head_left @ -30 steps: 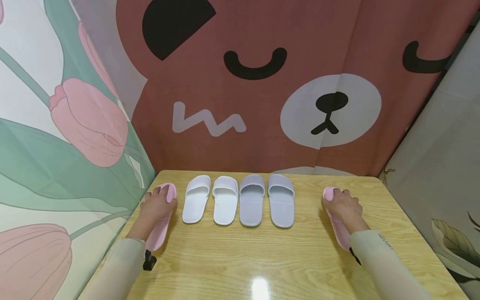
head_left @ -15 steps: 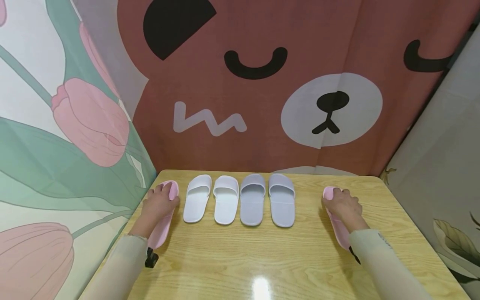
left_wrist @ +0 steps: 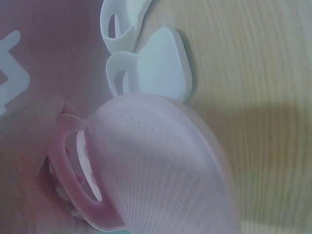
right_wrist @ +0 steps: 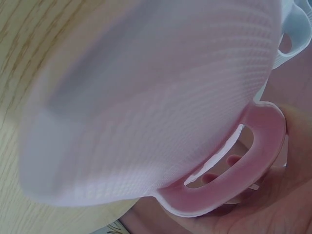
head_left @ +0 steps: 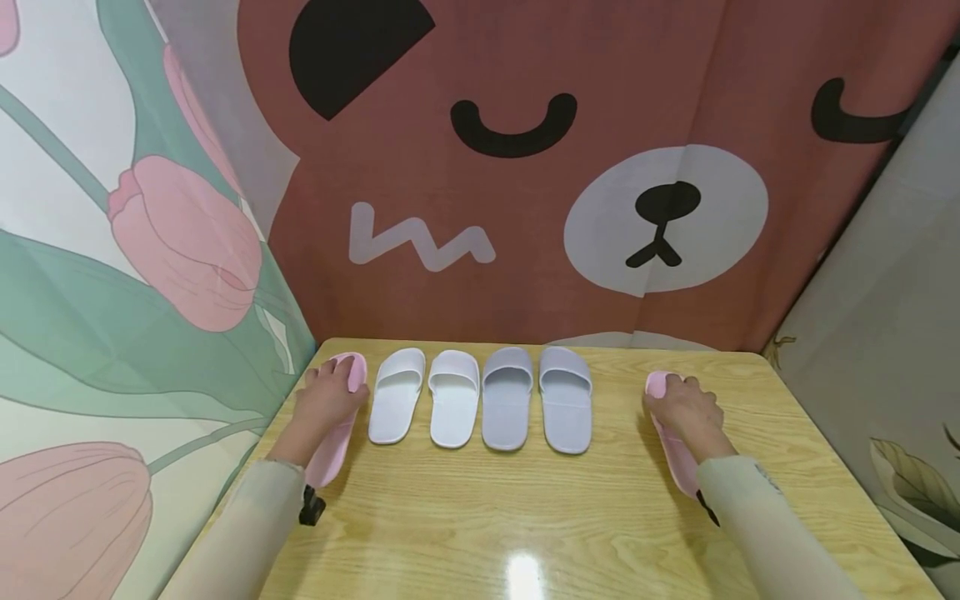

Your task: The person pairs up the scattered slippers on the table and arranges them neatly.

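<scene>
At the table's left side, my left hand (head_left: 326, 404) grips a pink slipper (head_left: 330, 458) over its strap end. That slipper's toe leans toward the nearest white slipper (head_left: 393, 408). In the left wrist view its textured footbed (left_wrist: 161, 165) fills the middle, with the hand (left_wrist: 24, 170) around the strap. On the right, my right hand (head_left: 686, 412) holds the other pink slipper (head_left: 677, 462) in the same way. Through that strap's opening, fingertips show in the right wrist view, beyond the strap (right_wrist: 234, 180). Both hands partly hide their slippers in the head view.
A second white slipper (head_left: 452, 412) and two grey slippers (head_left: 506, 417), (head_left: 567, 417) complete a row along the back of the wooden table (head_left: 450, 517). A bear-print curtain (head_left: 525, 292) hangs behind, with a tulip-print curtain (head_left: 187, 242) at left.
My left hand has shifted to the right and slightly away from me with its pink slipper, closer to the white slippers. The right hand and its slipper stay nearly still.
</scene>
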### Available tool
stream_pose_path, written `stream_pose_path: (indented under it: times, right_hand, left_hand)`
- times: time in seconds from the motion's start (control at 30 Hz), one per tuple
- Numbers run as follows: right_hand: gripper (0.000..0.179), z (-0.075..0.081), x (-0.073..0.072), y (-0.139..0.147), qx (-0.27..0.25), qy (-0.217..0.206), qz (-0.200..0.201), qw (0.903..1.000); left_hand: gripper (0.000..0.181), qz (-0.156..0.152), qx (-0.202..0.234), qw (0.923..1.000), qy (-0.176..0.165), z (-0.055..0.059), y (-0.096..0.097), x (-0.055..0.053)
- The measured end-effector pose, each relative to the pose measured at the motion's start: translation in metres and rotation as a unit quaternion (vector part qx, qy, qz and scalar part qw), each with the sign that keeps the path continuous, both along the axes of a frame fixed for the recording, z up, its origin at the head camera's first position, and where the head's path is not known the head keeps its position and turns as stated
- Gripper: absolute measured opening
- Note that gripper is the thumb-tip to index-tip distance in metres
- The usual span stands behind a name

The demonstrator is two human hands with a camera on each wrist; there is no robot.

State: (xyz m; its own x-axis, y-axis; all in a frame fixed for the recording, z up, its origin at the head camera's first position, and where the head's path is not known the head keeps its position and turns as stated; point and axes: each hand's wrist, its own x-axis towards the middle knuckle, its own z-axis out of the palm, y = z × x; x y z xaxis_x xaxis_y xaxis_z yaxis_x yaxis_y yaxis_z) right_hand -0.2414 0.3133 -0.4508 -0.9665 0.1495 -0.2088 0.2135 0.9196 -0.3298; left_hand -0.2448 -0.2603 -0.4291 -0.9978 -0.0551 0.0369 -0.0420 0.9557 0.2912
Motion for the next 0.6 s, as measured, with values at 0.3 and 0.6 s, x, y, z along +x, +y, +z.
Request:
stream_pose_path:
  times: [0.3,0.6]
  right_hand:
    - [0.083,-0.004,0.001,0.002,-0.005,-0.005,-0.002,1.0000]
    - [0.085,-0.003,-0.002,0.000,-0.008,-0.006,-0.004,0.9999]
  left_hand:
    - [0.071,-0.011,0.008,0.9999,0.008,0.008,0.012,-0.001]
    - [0.072,-0.017,0.000,0.9997,0.017,0.008,0.022,-0.006]
